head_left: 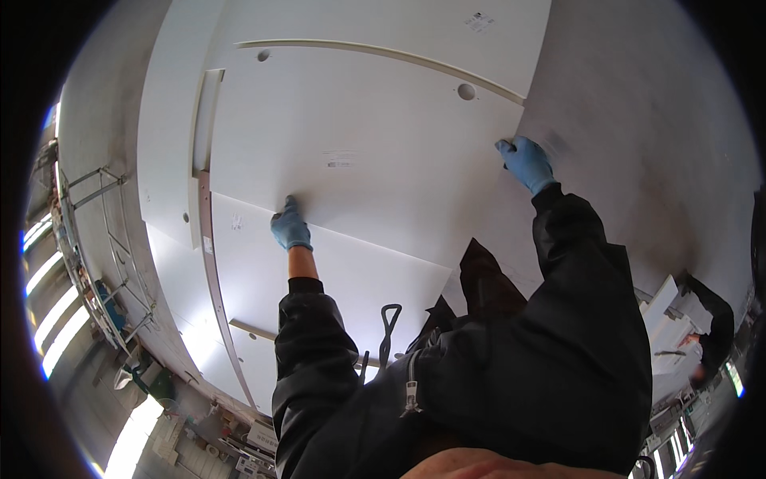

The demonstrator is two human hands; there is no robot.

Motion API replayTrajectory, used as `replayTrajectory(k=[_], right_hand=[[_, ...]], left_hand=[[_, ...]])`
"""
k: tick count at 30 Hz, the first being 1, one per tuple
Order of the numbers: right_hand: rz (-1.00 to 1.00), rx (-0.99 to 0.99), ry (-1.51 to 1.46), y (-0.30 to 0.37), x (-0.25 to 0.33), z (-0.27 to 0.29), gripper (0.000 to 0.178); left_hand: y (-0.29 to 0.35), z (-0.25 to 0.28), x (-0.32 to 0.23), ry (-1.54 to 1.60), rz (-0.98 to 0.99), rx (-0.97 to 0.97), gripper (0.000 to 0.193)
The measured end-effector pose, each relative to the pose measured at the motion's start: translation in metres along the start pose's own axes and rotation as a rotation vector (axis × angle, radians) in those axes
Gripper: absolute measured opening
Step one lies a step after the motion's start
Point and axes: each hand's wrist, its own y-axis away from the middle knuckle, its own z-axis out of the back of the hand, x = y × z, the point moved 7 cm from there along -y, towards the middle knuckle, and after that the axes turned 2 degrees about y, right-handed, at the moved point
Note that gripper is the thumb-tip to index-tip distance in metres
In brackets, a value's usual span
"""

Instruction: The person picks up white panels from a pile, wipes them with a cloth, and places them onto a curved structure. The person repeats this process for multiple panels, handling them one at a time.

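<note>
A large white panel [375, 152] lies flat before me, with two round holes near its far edge and a small printed label in its middle. My left hand [290, 227], in a blue glove, grips the panel's near edge, one finger stretched over its top face. At the right side edge my right hand [527, 164], gloved in blue too, has its fingers curled round the panel near the far right corner. Whatever the fingers do under the panel is hidden.
Another white panel [415, 16] lies beyond, and a long one [171, 160] runs along the left. A lower white panel [319, 275] shows on my near side. Grey floor [630, 136] stretches right. A metal frame rack [112, 231] stands left; another person's dark sleeve [714, 307] shows right.
</note>
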Motion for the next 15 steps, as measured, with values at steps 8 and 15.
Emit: replayTrajectory(k=[8, 15], right_hand=[[-0.036, -0.003, -0.017, -0.007, 0.001, 0.005, 0.042], [0.000, -0.076, 0.013, -0.014, -0.002, 0.004, 0.043]], left_hand=[[0.009, -0.007, -0.011, -0.001, 0.062, -0.006, 0.038], [0.010, -0.013, -0.013, 0.010, 0.038, 0.006, 0.037]])
